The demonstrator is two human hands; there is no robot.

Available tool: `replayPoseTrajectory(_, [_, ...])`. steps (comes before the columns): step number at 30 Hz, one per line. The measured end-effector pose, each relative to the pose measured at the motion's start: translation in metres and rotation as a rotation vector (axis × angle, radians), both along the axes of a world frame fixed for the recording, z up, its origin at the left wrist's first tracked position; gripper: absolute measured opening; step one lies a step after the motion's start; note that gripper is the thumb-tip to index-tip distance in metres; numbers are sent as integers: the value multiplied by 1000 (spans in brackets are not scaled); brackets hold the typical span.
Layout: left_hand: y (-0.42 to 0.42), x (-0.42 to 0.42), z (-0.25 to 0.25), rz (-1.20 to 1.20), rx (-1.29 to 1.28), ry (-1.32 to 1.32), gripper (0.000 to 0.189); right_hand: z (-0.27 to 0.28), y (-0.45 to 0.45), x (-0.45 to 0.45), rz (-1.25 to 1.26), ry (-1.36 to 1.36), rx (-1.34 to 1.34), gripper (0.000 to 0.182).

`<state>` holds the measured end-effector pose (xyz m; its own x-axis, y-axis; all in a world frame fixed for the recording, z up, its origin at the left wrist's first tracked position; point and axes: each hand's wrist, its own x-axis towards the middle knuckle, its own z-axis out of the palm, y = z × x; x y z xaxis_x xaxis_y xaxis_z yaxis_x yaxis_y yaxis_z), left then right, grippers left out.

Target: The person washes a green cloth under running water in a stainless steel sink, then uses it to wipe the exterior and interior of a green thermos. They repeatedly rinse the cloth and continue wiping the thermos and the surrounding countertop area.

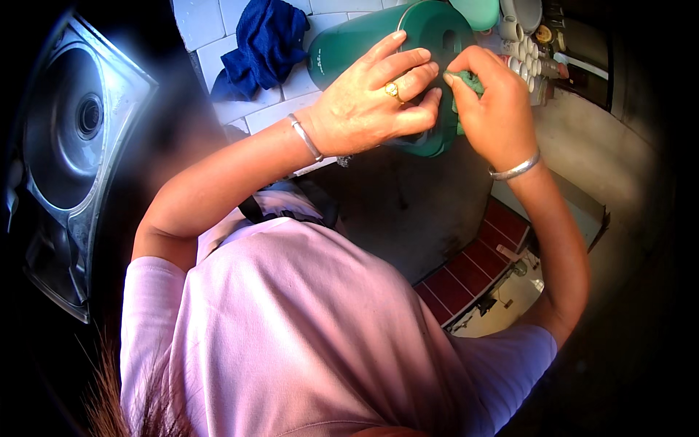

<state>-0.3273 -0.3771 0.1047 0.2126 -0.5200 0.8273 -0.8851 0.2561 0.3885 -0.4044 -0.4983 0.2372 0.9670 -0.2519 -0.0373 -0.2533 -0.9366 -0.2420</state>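
A dark green plastic container (349,49) lies on its side on the white tiled counter (289,106). My left hand (377,98), wearing a ring and a bangle, presses across the end of it with bent fingers and holds it. Pinched between the thumb and fingers of my right hand (497,104) is a green scouring pad or cloth (469,82), held against the container's end. Part of the pad is hidden behind those fingers. A crumpled dark blue cloth (270,46) lies left of the container.
At the far left is a stainless steel sink (68,142) with a round bowl. Several cups (524,52) stand beyond my right hand, near a light green plastic item (480,11). Red tiles (464,273) line a surface lower right.
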Motion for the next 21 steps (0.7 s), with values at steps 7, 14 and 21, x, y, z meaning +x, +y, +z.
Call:
replayPoseTrajectory(7, [0, 0, 0, -10, 11, 0, 34, -13, -3, -3, -396, -108, 271, 10])
replayPoseTrajectory(14, [4, 3, 4, -16, 32, -20, 34, -2, -14, -22, -833, -332, 960, 12])
replayPoseTrajectory(21, [4, 3, 6, -18, 60, -20, 33, -14, -19, -61, -727, -529, 1266, 17])
